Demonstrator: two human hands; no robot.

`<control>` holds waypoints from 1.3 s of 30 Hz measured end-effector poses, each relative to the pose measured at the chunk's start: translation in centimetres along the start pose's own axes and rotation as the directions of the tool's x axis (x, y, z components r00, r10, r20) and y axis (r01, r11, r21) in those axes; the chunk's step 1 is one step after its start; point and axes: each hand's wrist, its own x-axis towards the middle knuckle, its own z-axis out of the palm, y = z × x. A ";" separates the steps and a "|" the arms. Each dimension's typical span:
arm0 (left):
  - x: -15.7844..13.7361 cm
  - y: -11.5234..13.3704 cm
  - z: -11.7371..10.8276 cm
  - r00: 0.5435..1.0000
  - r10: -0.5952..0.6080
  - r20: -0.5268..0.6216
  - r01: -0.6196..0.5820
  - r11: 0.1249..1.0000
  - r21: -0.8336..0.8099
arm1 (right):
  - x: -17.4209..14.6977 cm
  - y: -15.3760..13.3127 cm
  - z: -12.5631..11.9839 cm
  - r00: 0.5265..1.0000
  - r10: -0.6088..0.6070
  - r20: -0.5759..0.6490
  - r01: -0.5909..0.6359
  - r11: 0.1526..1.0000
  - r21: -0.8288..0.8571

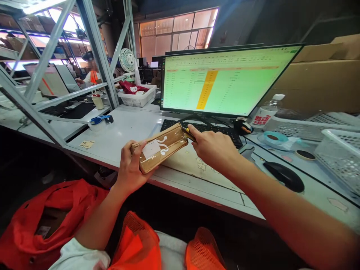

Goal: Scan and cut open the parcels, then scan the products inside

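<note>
A small brown cardboard box (pixel 171 140), wrapped in clear tape and bearing a white label, is held tilted above the front of the desk. My left hand (pixel 132 167) is closed round its near left end, thumb on the upper side. In my right hand (pixel 209 144) is a utility knife (pixel 188 134), dark with a yellow part. Its tip meets the taped far right end of the box; the blade itself is too small to make out. Just behind the hands lies a black keyboard (pixel 225 132), partly hidden by them.
A monitor (pixel 225 82) showing a spreadsheet stands behind. To the right are a black mouse (pixel 284 176), a bottle (pixel 266 112), a tape roll (pixel 272 138) and a white basket (pixel 341 153). A metal frame (pixel 98 52) rises at left; a person (pixel 91 71) sits beyond it.
</note>
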 end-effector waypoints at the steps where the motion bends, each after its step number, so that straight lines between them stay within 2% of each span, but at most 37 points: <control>1: 0.1 0.1 0.1 1.000 -0.002 -0.006 0.002 1.000 0.004 | -0.2 -0.2 0.2 1.000 0.001 0.012 -0.001 1.000 -0.026; 7: 0.5 1.0 0.8 0.999 0.015 -0.036 -0.014 1.000 0.024 | -1.9 -0.7 1.7 0.997 -0.038 0.073 0.046 0.993 -0.108; 11: 0.2 1.4 1.0 1.000 0.006 -0.028 -0.005 1.000 0.022 | -2.8 0.1 2.1 0.990 -0.066 0.125 0.076 0.994 -0.073; 14: 0.4 0.3 -0.7 0.996 -0.091 -0.023 0.092 0.995 0.035 | -2.9 1.1 1.8 0.995 -0.056 0.078 0.056 0.998 0.003; 16: 1.4 -1.3 -2.6 0.988 -0.155 0.002 0.154 0.981 0.116 | -2.8 1.7 1.7 0.998 -0.050 0.041 0.047 0.996 0.077; 19: 4.9 -4.0 -4.6 0.975 -0.138 0.173 0.089 0.961 0.262 | -2.5 2.3 2.2 0.999 -0.035 -0.011 0.036 0.980 0.197; 20: 6.4 -4.7 -4.6 0.957 -0.129 0.261 0.052 0.958 0.282 | -2.3 2.3 2.6 0.999 -0.030 -0.031 0.037 0.971 0.238; 22: 9.9 -5.4 -3.2 0.902 -0.158 0.401 0.031 0.952 0.305 | -1.7 2.4 3.7 0.997 -0.016 -0.070 0.038 0.947 0.320; 27: 17.6 -4.0 3.0 0.769 -0.292 0.569 0.147 0.947 0.286 | -0.2 2.7 6.9 0.992 0.034 -0.123 0.034 0.856 0.515; 29: 19.1 -3.6 3.2 0.736 -0.293 0.611 0.176 0.953 0.245 | 0.0 3.7 8.1 0.991 0.047 -0.126 0.040 0.793 0.608; 30: 19.2 -3.7 2.6 0.747 -0.275 0.606 0.185 0.960 0.208 | 0.0 4.5 8.8 0.990 0.060 -0.126 0.037 0.757 0.652; 32: 18.1 -4.7 0.7 0.817 -0.226 0.530 0.212 0.973 0.089 | -0.1 6.6 9.9 0.986 0.103 -0.131 0.019 0.712 0.702; 34: 15.1 -6.3 -0.6 0.898 -0.200 0.392 0.252 0.964 -0.085 | -0.2 9.1 10.8 0.974 0.171 -0.150 -0.019 0.720 0.694; 35: 13.0 -7.1 -0.7 0.924 -0.206 0.324 0.274 0.944 -0.181 | -0.2 10.3 11.0 0.968 0.196 -0.157 -0.037 0.728 0.684; 37: 8.5 -8.4 0.3 0.938 -0.248 0.243 0.328 0.862 -0.387 | 0.2 12.0 11.0 0.970 0.214 -0.113 -0.073 0.704 0.706; 39: 4.3 -9.1 2.4 0.920 -0.318 0.227 0.390 0.785 -0.481 | 0.9 12.6 10.2 0.985 0.172 -0.001 -0.103 0.598 0.795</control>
